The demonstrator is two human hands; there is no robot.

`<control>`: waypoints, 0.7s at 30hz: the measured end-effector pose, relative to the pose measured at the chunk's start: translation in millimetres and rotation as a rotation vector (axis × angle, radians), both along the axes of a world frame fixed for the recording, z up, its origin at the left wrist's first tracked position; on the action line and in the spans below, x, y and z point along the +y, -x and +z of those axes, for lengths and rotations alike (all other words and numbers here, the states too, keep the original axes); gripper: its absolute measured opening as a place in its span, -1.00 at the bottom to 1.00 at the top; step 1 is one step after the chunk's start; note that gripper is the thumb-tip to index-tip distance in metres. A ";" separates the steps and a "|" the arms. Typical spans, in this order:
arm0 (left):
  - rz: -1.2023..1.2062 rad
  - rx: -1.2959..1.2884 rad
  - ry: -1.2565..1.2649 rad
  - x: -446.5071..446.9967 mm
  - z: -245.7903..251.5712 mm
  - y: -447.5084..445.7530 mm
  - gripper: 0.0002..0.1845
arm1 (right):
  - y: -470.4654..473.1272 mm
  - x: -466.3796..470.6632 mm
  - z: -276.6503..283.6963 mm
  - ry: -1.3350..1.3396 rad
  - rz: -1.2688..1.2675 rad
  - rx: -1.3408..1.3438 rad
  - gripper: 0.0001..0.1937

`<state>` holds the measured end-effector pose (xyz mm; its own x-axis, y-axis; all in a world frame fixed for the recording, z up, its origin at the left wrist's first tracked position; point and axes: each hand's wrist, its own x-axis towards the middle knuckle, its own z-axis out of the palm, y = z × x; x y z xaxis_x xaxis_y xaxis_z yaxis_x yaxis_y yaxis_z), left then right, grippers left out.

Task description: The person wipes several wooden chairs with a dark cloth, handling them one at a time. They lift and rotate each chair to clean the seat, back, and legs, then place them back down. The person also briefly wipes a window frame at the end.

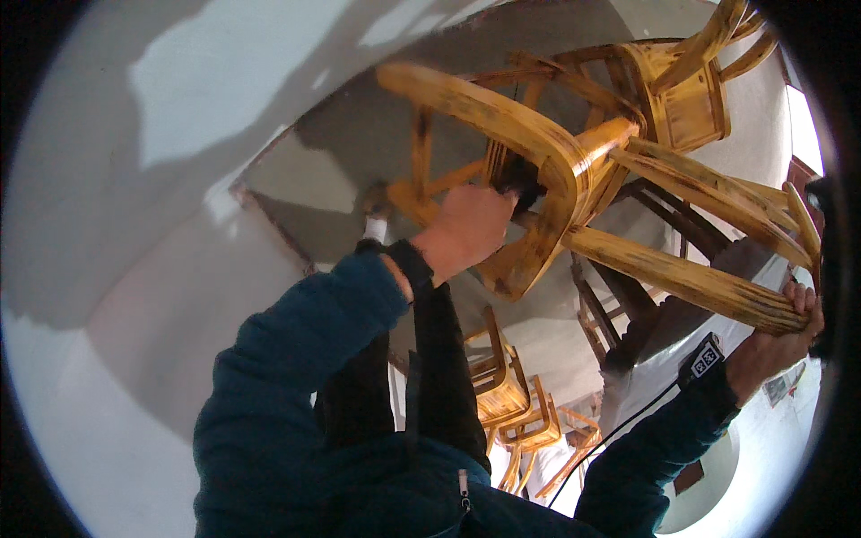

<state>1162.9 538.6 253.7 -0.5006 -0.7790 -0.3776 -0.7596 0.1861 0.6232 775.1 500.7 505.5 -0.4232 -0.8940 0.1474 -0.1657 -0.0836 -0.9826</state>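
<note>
A tilted yellow-brown wooden chair (511,111) with dark streaked grain fills the middle of the view. My left hand (471,225), a dark band at its wrist, reaches into the chair's curved frame. Its fingers are closed around a dark, soft-looking thing (523,185), partly hidden; whether it is a cloth or a brush I cannot tell. At the far right, my right hand (783,336) wraps around the end of a thick wooden leg (686,279) of this chair. A small black device with a patterned face (705,360) sits on the right wrist, with a cable leading from it.
Another wooden chair (693,111) stands behind, legs upward. Several more wooden chairs (501,397) are below, past my legs (440,376). A dark-legged table (672,336) with a light cover lies under my right arm. A pale wall (134,222) rises on the left.
</note>
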 end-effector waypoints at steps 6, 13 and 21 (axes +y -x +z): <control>-0.003 -0.031 0.161 3.9 -15.9 -1.2 -0.73 | -7.4 3.9 -4.6 0.027 -0.154 0.217 -0.74; 0.141 0.254 0.088 63.5 -16.2 -20.9 -0.58 | -24.8 -1.1 -4.9 -0.027 -0.137 0.585 -0.64; -0.161 0.022 0.077 98.0 -32.1 -9.9 -0.50 | -54.7 -18.1 -12.3 0.074 -0.274 0.365 -0.57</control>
<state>1172.8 636.6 221.6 -0.6288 -0.7139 -0.3081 -0.7026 0.3520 0.6185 829.8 482.6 493.3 -0.5510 -0.7381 0.3894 -0.5251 -0.0561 -0.8492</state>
